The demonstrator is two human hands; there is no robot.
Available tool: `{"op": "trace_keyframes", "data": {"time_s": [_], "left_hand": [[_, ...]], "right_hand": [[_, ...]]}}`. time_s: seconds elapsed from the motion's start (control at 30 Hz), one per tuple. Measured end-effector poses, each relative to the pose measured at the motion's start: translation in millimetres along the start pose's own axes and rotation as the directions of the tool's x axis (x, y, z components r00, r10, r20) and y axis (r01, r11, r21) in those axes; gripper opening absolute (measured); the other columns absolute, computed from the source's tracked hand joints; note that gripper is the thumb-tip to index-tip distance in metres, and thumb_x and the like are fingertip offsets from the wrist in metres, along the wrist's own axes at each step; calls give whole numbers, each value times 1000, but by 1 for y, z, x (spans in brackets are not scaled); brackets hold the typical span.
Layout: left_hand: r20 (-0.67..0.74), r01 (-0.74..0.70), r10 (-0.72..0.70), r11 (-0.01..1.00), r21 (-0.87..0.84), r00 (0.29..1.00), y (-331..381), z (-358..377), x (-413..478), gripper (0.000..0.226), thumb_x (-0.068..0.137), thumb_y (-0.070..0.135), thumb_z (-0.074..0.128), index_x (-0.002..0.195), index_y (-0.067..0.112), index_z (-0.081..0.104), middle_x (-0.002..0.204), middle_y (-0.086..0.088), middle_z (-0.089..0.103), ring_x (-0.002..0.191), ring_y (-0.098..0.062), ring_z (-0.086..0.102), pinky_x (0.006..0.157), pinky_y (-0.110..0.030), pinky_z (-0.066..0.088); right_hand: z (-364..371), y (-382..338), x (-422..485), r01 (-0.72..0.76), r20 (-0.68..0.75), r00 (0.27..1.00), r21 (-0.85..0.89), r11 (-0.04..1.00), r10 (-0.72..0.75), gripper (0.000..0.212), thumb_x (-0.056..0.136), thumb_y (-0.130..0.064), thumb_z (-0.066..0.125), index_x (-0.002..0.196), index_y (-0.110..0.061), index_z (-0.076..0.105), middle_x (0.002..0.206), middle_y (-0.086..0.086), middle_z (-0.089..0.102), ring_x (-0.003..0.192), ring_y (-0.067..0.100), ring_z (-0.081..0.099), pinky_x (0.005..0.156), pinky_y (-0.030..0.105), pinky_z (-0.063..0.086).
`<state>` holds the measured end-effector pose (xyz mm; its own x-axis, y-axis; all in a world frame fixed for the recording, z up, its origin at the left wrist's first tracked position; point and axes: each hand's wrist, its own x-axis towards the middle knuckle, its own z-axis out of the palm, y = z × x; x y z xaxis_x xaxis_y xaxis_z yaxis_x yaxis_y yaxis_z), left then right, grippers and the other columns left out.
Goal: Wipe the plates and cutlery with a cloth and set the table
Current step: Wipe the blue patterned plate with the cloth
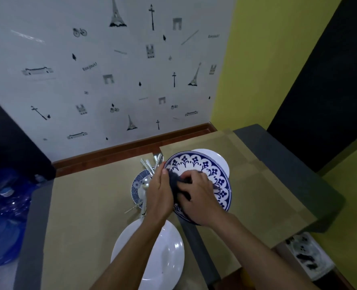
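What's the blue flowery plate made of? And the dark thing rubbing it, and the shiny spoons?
The blue flowery plate looks like glazed ceramic: smooth, glossy white with painted blue flowers. The dark cloth looks like soft fabric; it bunches under the right hand. The cutlery looks like polished metal, silvery with bright glints.

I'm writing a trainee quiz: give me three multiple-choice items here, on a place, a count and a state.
1. The cutlery lies: A on the small patterned plate; B in a glass; C on the floor.
2. Plain white plates in view: A one; B two; C four.
3. The large patterned plate is: A lying flat; B held and wiped; C upside down.
Key: A, it rests across that plate; B, far white plate and near white plate; B, left hand grips its rim, right hand rubs the cloth on it.
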<state>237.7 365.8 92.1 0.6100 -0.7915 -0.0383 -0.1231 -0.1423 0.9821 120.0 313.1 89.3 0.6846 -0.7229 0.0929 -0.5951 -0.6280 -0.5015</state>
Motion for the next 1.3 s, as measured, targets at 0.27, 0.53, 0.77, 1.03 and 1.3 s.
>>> {"op": "trace_keyframes", "data": {"time_s": [0.27,0.53,0.77,1.03,1.3], "left_hand": [[-79,-2,7,997,72,997,0,-4,5,38,108,36,29,141,31,49,115,8,65,86,5,65,62,-15,55],[-68,-25,28,999,46,997,3,-9,9,40,109,36,27,142,26,48,120,2,64,101,-8,64,80,-28,60],[5,-50,49,998,27,999,2,-8,0,36,109,34,30,138,35,51,122,12,62,112,4,57,97,-26,51],[-120,-42,54,994,98,991,3,-10,7,40,108,34,29,142,28,50,110,6,68,85,-3,67,68,-26,60],[-56,-17,20,999,49,998,-3,-1,6,42,109,33,27,149,29,41,125,7,57,106,-3,58,80,-16,52]], "right_hand": [[-11,3,11,-461,-42,883,-258,849,467,30,99,-25,43,121,-13,61,132,11,49,122,30,40,102,41,36],[5,4,3,-177,-151,971,76,981,187,37,104,-21,54,140,-23,59,118,-1,45,107,16,48,94,30,48],[6,-1,6,67,-93,994,45,997,-63,37,101,-24,59,138,-26,61,124,-1,54,115,19,46,97,36,48],[-2,20,7,-345,12,932,-274,898,361,38,100,-20,53,138,-20,56,133,12,45,124,34,42,101,35,40],[9,2,-13,-162,-54,985,4,987,162,52,103,-15,56,148,-41,52,146,-4,43,135,21,33,112,32,40]]}}
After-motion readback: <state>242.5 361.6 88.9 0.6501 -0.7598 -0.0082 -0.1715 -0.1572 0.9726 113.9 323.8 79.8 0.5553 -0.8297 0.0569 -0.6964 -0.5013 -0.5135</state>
